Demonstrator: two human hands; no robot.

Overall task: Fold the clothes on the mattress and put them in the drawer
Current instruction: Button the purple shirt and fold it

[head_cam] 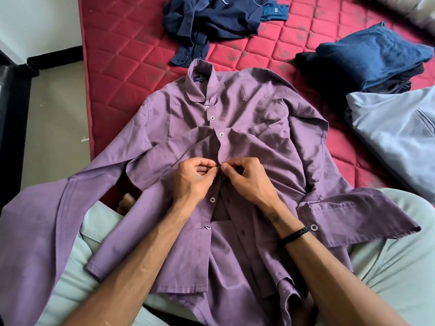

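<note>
While spread collar-up toward 12 o'clock on red mattress [131, 55], purple shirt [247, 118] covers the centre, hem draped over pale-trousered lap [400, 267]. Left hand [193, 178], fingers curled, pinching the left placket edge; right hand [244, 177], fingers curled, pinching the opposite edge, fingertips meeting mid-chest. Black bracelet [295, 234] on right wrist. Crumpled navy garment [211, 22] at 12 o'clock. Folded blue stack [372, 55] at 2 o'clock, light blue shirt [400, 130] at 3 o'clock.

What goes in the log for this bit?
step: buttoning purple shirt | left hand: pinches placket | right hand: pinches placket | shirt: on mattress, unfolded
</note>
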